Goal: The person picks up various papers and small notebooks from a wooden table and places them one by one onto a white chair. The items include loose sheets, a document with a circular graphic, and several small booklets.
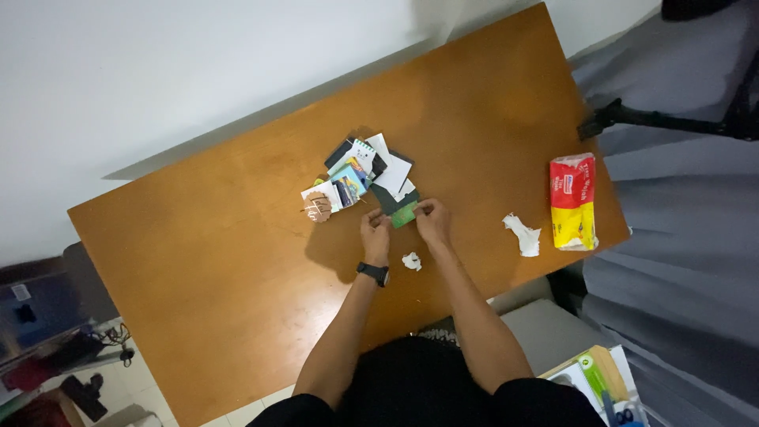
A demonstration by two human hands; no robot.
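Seen from above at frame centre: left hand [375, 231] and right hand [432, 219], both closed in a fingertip pinch on opposite edges of a small green rectangular card [403, 214]. Black wristwatch [373, 273] worn on the left wrist.

Card held just above the brown wooden tabletop [237, 253], at the lower right edge of a loose pile of mixed cards and paper slips [360, 174]. Pile sits just above centre and includes white slips, dark cards, a small spiral-bound notepad and blue printed cards. Round tan scalloped disc [319, 207] lying at the pile's left side, touching it.

Small crumpled white scrap [411, 261] just below the hands, apart from them. Larger crumpled white tissue [523, 235] to the right of centre. Red and yellow soft tissue pack [573, 201] near the right table edge, just beside the tissue.

Judged step: card drawn off the pile and held up for handling between both hands. Exact grip depth not discernible at this scale. Next move judged to call for a steady two-sided pinch and clearance from the pile, so that neighbouring slips stay undisturbed.
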